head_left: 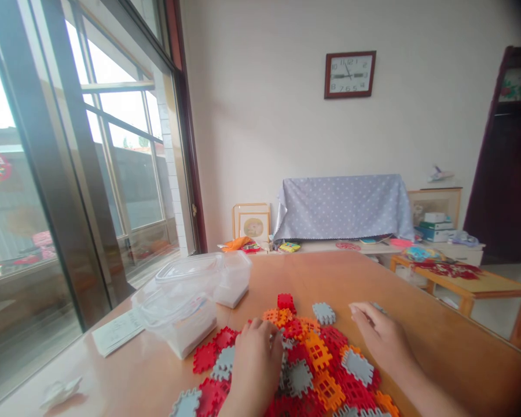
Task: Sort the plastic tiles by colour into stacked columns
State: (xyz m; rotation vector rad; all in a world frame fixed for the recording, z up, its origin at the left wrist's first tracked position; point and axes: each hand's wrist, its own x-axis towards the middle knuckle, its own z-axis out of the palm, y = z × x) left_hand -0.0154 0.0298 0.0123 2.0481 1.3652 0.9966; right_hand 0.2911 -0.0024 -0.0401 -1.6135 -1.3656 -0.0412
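A heap of toothed plastic building tiles lies at the near middle of the table: red tiles point(205, 357), orange window-like tiles point(318, 351) and grey tiles point(300, 378). My left hand point(256, 353) is over the heap, its fingers curled down and the thumb close to them; what is under the fingertips is hidden. To the right, my right hand point(380, 330) reaches over the tabletop with fingers loosely stretched, and no tile shows in it. Just beyond its knuckles lies a small grey piece point(379, 308), partly hidden. A red cube of joined tiles point(285, 302) and a single grey tile point(323, 313) sit behind the heap.
Clear plastic boxes point(182, 330) stand on the left of the wooden table point(312, 272), beside a paper booklet point(118, 332) and a crumpled wrapper point(61, 394). A large window is at left. Behind are a dotted cloth cover point(342, 208) and a low side table point(495, 284).
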